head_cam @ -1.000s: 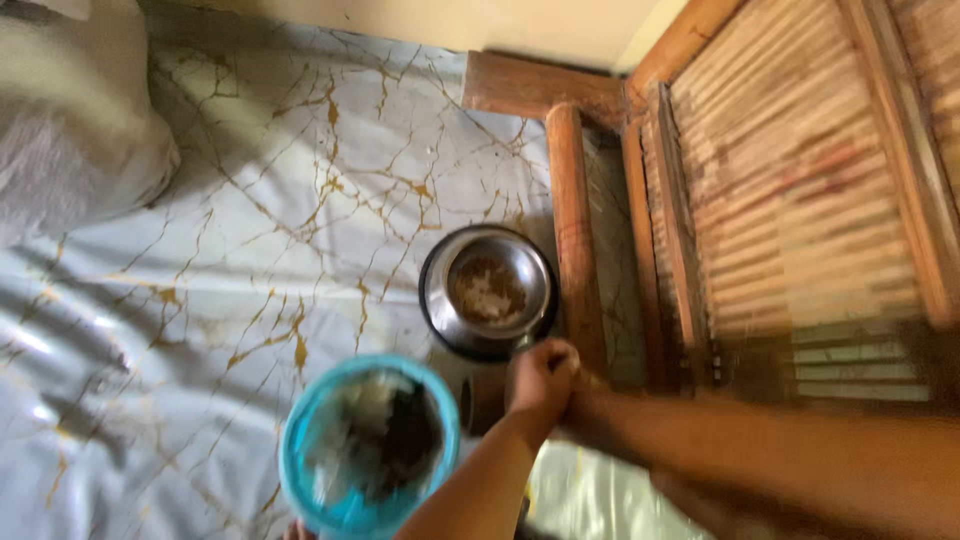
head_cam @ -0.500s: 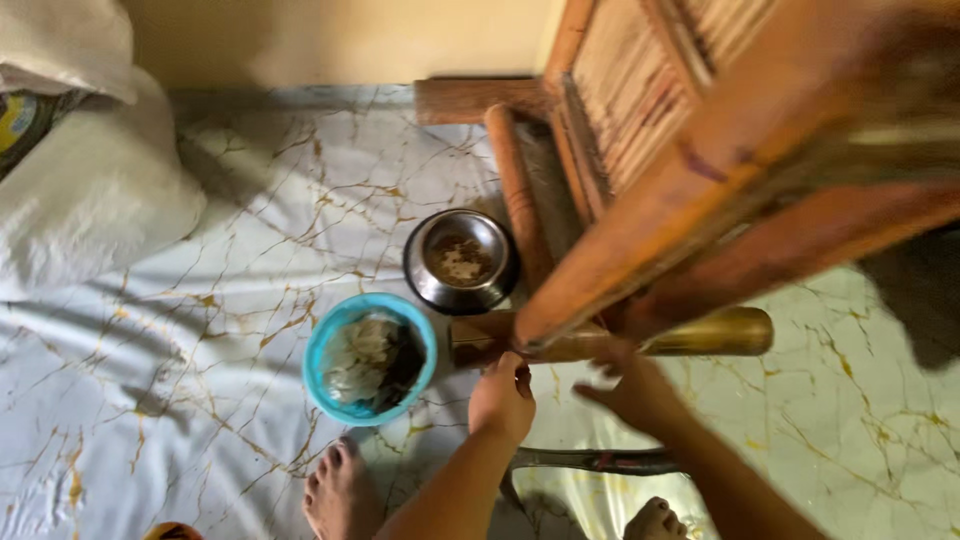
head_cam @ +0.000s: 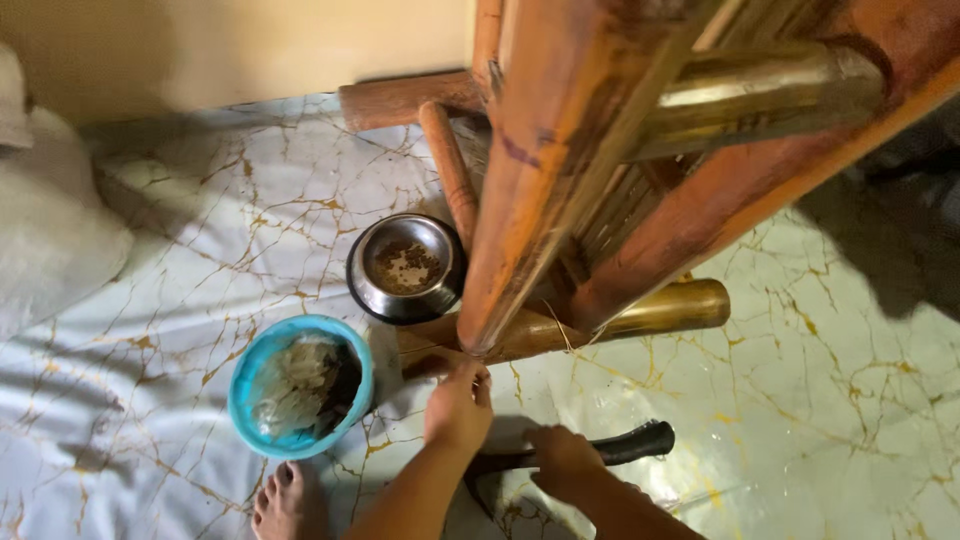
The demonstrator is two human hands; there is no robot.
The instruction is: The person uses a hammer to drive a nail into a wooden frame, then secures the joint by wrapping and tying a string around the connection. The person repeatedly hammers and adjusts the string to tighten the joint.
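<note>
Fingers of the left hand (head_cam: 458, 408) are pressed together against the lower end of the tilted wooden frame (head_cam: 530, 190), beside the bamboo tube (head_cam: 650, 312). The right hand (head_cam: 562, 460) is clamped on a dark-handled tool (head_cam: 630, 445) lying on the marble floor (head_cam: 830, 400), near the steel bowl (head_cam: 405, 268) and blue tub (head_cam: 300, 385).

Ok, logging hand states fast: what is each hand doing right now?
Left hand: fingers up against the lower end of the wooden frame; grip cannot be told.
Right hand: closed on a dark-handled tool on the floor.

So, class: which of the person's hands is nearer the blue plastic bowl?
Left hand, just right of the blue plastic bowl. Right hand is farther right, on a black handle.
</note>
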